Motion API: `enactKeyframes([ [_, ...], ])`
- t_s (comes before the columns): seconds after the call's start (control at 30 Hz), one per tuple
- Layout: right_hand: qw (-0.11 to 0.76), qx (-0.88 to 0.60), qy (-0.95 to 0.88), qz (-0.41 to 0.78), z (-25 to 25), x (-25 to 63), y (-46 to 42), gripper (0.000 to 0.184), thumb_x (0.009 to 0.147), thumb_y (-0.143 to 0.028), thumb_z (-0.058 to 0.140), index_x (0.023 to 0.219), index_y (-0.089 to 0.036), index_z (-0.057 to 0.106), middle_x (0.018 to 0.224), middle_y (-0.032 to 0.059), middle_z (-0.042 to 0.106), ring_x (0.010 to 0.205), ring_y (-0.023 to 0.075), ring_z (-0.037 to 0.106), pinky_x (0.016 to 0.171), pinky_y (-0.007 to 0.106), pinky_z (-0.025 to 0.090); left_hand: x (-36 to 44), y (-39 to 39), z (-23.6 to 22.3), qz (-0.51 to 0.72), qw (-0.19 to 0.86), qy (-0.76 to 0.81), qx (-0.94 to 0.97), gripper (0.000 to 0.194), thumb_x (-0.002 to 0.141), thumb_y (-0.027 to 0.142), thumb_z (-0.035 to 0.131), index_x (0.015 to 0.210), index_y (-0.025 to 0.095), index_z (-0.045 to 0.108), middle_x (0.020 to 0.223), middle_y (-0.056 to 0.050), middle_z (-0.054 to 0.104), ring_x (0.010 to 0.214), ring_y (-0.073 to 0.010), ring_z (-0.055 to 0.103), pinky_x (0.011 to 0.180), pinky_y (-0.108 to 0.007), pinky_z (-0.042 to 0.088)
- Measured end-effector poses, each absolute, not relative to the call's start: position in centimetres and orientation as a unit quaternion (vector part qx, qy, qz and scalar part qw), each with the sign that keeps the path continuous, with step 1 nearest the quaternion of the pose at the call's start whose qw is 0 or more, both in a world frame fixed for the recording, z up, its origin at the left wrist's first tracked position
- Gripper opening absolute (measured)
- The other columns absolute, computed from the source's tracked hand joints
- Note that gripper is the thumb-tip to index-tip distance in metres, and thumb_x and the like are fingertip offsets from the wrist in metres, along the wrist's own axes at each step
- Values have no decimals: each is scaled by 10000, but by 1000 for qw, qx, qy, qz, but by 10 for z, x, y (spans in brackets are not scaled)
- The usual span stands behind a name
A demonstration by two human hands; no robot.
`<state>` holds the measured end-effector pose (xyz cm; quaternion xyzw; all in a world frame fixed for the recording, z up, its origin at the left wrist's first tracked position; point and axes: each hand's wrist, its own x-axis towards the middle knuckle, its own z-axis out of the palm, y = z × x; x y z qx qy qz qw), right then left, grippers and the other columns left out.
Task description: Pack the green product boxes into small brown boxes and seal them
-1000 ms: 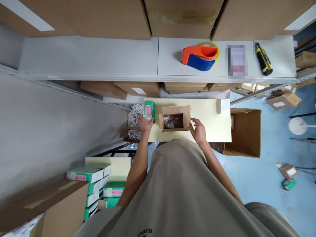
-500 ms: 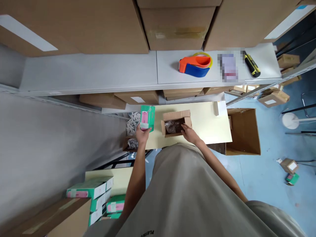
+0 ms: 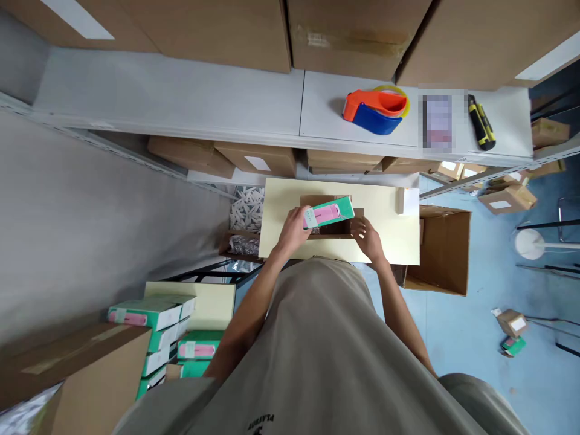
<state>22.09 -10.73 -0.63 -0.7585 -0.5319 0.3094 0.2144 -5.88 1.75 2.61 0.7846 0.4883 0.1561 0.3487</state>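
Observation:
My left hand point(image 3: 293, 231) grips one end of a green and pink product box point(image 3: 330, 212). The box is held tilted above an open cardboard carton point(image 3: 335, 229) on the cream table point(image 3: 283, 199) and covers part of its opening. A little clear bubble wrap shows inside the carton beneath the box. At the carton's right end is my right hand point(image 3: 368, 239), its fingers bent around the raised flap point(image 3: 359, 214). The fingertips are partly hidden there.
A tape dispenser point(image 3: 376, 112) and a utility knife point(image 3: 481, 124) lie on the shelf above. A small white box point(image 3: 408, 201) stands at the table's right end. On the right is a large open carton point(image 3: 444, 251); green boxes point(image 3: 154, 320) are stacked lower left.
My left hand has carried the green and pink box from left of the carton to above it, turning it lengthwise. My right hand has moved from inside the carton to its right flap.

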Motion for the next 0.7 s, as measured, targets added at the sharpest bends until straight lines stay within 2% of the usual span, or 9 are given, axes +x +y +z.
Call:
enactKeyframes([
  [0.1,221,-759,-513,335,-10,225,-99,798,960,-273,694,1710,-145,452,1527,211,706,1353,350,736,1140,537,625,-58,17,8,111,340,462,812,692,804,-18,741,1456,178,615,1417,-170,692,1362,-383,619,1186,-509,537],
  [0.23,208,-723,-559,348,-15,217,-83,931,910,-179,672,1785,-235,362,1700,169,559,1339,345,736,1129,520,640,-56,17,-15,71,335,442,829,750,776,-42,674,1488,181,601,1456,-173,665,1405,-386,581,1207,-524,509],
  [0.3,179,-710,-591,339,-20,213,-76,944,891,-122,647,1786,-239,371,1759,165,489,1422,365,687,1169,537,617,-53,17,-24,50,335,439,832,752,774,-37,661,1492,178,601,1460,-177,658,1413,-387,574,1208,-531,503],
  [0.4,124,-710,-617,317,-28,210,-69,828,902,-77,620,1715,-168,494,1738,196,514,1558,391,570,1279,575,519,-47,16,-34,13,316,441,840,712,791,-15,664,1478,163,607,1445,-188,656,1409,-392,570,1185,-525,512],
  [0.47,108,-712,-621,309,-33,209,-65,735,921,-58,599,1650,-142,572,1695,209,564,1570,385,555,1311,576,479,-42,16,-37,-5,299,443,845,702,798,0,672,1480,155,608,1450,-197,651,1412,-395,561,1161,-516,525],
  [0.6,111,-699,-627,324,-37,211,-63,649,952,-88,608,1597,-166,623,1635,192,625,1513,378,602,1281,583,509,-34,13,-41,11,284,455,844,731,782,2,662,1493,168,622,1525,-205,616,1444,-392,529,1182,-522,515],
  [0.7,128,-691,-633,326,-35,216,-69,594,975,-127,601,1567,-159,640,1614,183,638,1493,364,606,1277,563,514,-36,10,-41,46,279,477,832,647,820,24,646,1447,176,671,1533,-203,619,1469,-391,521,1229,-528,484],
])
